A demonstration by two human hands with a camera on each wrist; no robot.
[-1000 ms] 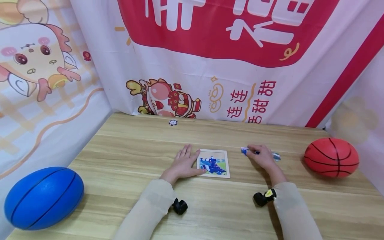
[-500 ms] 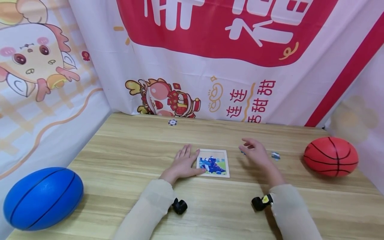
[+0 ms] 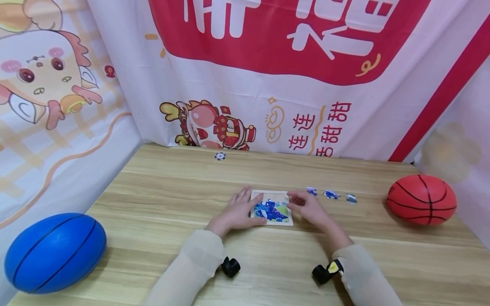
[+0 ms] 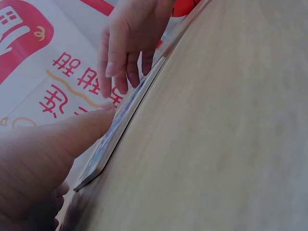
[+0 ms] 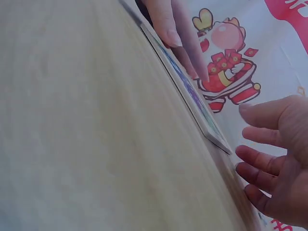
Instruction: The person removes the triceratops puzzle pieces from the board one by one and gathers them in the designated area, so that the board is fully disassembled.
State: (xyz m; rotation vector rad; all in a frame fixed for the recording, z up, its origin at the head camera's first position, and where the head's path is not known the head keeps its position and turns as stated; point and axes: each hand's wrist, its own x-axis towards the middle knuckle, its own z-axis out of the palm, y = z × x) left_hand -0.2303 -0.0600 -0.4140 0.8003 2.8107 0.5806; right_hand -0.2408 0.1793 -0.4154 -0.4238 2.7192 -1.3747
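Observation:
A jigsaw puzzle (image 3: 271,211) of a blue dinosaur in a pale square frame lies on the table, its top part bare. My left hand (image 3: 238,212) rests at the frame's left side, thumb reaching over the lower left corner and fingers spread along the left edge. At the right edge is my right hand (image 3: 309,209), fingers loosely bent and nothing held. The right wrist view shows that hand (image 5: 279,154) just off the frame's corner, thumb apart from the fingers. Right of the frame lie three loose puzzle pieces, a left piece (image 3: 311,191), a middle piece (image 3: 331,194) and a right piece (image 3: 351,198).
A blue ball (image 3: 56,253) sits at the table's left, and a red ball (image 3: 423,199) at the right. Near the back edge lies a small round chip (image 3: 220,156). A printed curtain (image 3: 229,85) hangs behind the wooden table (image 3: 275,272).
My right hand has left the loose pieces, lifting and moving left to the frame's right edge. All three pieces now show. My left hand has shifted slightly, its index finger further over the frame.

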